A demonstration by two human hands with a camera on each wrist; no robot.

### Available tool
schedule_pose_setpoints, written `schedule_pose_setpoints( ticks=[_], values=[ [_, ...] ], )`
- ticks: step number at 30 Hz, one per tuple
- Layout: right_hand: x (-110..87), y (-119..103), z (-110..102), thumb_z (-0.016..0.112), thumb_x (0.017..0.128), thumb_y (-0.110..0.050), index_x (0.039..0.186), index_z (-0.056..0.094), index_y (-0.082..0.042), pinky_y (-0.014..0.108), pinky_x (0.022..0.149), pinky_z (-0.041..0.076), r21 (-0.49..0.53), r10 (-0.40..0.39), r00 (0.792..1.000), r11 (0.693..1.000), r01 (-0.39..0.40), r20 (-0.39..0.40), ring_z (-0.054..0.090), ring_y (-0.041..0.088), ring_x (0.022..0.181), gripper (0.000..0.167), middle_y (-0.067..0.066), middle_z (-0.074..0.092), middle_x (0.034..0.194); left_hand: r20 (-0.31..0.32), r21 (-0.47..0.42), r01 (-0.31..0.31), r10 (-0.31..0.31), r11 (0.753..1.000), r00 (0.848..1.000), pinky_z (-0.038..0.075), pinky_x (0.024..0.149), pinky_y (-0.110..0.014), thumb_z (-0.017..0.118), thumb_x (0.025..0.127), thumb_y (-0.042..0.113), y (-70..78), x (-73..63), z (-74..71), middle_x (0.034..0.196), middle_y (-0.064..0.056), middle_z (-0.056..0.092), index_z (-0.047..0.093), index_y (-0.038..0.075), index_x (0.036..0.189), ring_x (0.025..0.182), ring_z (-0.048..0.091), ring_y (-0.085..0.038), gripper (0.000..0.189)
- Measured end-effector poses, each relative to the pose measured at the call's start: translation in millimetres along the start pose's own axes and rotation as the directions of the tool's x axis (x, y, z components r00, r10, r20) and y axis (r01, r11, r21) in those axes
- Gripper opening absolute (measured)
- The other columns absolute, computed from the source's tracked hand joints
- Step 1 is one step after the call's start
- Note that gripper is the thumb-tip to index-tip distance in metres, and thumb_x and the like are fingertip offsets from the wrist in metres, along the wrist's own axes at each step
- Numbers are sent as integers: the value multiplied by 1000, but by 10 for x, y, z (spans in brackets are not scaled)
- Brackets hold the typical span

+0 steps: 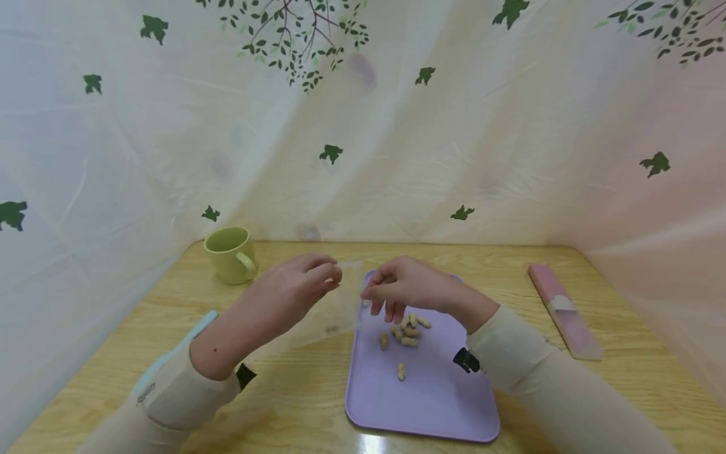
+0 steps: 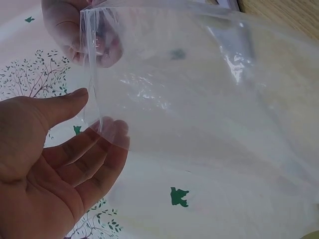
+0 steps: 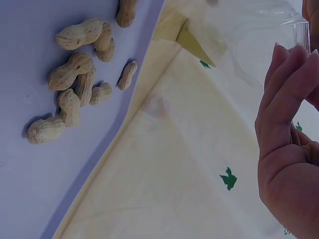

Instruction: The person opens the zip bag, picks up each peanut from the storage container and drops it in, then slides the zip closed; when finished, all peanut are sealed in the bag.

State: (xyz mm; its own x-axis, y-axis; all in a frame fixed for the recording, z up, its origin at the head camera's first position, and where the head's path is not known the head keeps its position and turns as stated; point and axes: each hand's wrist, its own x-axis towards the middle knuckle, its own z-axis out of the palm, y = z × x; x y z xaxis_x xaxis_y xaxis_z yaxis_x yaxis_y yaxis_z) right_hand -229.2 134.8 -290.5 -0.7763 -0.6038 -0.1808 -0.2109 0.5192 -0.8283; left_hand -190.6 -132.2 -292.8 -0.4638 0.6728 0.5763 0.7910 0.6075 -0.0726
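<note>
A clear plastic bag (image 2: 199, 104) hangs between my two hands above the table. My left hand (image 1: 295, 287) is at its edge, thumb and fingers spread apart, with the fingertips (image 2: 117, 132) showing through the film. At the bag's upper corner in the left wrist view, my right hand (image 1: 411, 287) pinches the edge; its thumb is hidden in the right wrist view. Below the right hand lies a lilac tray (image 1: 420, 403) holding several unshelled peanuts (image 3: 72, 69). Most are grouped together, and a single peanut (image 1: 401, 372) sits apart, nearer the front.
A yellow-green mug (image 1: 229, 257) stands at the back left of the wooden table. Part of a light blue item (image 1: 176, 347) shows beside my left forearm. Toward the right lies a long pink case (image 1: 564, 312) with a pale band. Patterned curtains (image 1: 386, 176) enclose the table.
</note>
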Motion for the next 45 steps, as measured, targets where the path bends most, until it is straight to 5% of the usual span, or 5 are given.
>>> schedule_pose_setpoints(
  ticks=[17, 25, 32, 38, 45],
  values=[
    [215, 297, -276, 70, 104, -31, 113, 77, -8, 35, 72, 65, 81, 82, 976, 994, -67, -203, 71, 18, 71, 26, 10, 79, 96, 11, -22, 20, -20, 1000, 1000, 64, 78, -34, 80, 96, 9, -18, -4, 5, 113, 1, 75, 69, 16, 112, 94, 75, -16, 21],
    [550, 444, -143, 70, 102, -20, 113, 78, 2, 33, 70, 66, -25, 124, 985, 991, -128, -122, 73, 14, 68, 26, 12, 81, 93, -18, -11, -1, 1, 1000, 1000, 64, 77, -34, 82, 94, 8, -20, -32, 23, 115, 0, 75, 70, 16, 111, 94, 76, -17, 22],
    [740, 449, -19, 68, 99, -10, 92, 79, 1, 32, 67, 66, -123, 191, 977, 972, -202, -97, 70, 12, 59, 17, 10, 78, 79, -7, -36, 6, -6, 999, 1000, 64, 77, -33, 82, 93, 7, -17, -50, 20, 114, 0, 75, 69, 16, 112, 94, 75, -16, 25],
    [840, 436, 66, 64, 89, -1, 64, 67, -7, 27, 56, 61, -192, 255, 961, 943, -271, -106, 64, 11, 51, 26, 3, 67, 60, -20, -7, -7, 6, 1000, 1000, 63, 76, -34, 82, 93, 8, -27, -49, 21, 115, -1, 75, 69, 17, 112, 93, 75, -18, 25],
    [883, 442, 106, 59, 92, 1, 60, 61, -9, 22, 49, 55, -253, 272, 957, 923, -288, -97, 62, 10, 48, 34, 2, 63, 56, -34, 5, -12, 12, 1000, 999, 64, 80, -36, 83, 93, 10, -29, -37, 25, 117, -2, 76, 72, 17, 111, 99, 76, -22, 22]
  ],
)
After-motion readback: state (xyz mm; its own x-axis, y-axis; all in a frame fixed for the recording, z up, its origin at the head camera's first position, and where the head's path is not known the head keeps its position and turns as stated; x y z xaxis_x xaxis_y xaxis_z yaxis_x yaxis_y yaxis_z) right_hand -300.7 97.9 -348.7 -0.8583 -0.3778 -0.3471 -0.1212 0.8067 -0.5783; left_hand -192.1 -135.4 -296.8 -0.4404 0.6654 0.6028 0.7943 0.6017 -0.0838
